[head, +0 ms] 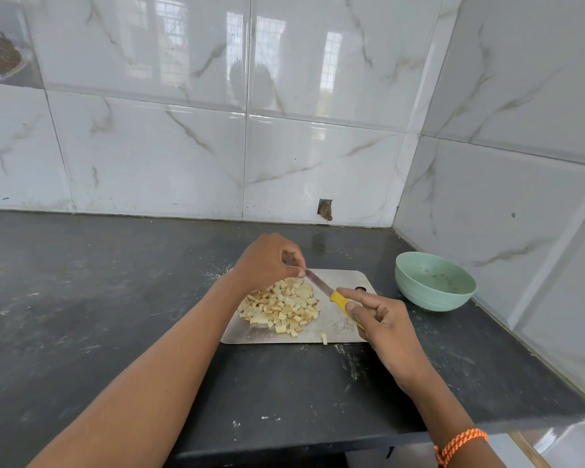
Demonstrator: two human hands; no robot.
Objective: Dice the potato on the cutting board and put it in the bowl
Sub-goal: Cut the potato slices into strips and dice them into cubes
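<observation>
Diced potato (pixel 279 307) heaped on the left half of the cutting board (pixel 338 327), one stray cube at the near edge; bowl (pixel 434 281) on the tabletop (pixel 81 298) just beyond the board's right end, nearer the right hand (pixel 379 319). Right grip curled round the yellow handle of the knife (pixel 331 292), blade slanting up-left over the heap. Left hand (pixel 271 261) pinching the blade tip, probably wiping it.

Bare forearms, orange braided wristband (pixel 461 444)

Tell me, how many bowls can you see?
1. The green bowl sits on the dark counter, to the right of the cutting board, near the corner of the tiled walls. No other bowl shows.
</observation>
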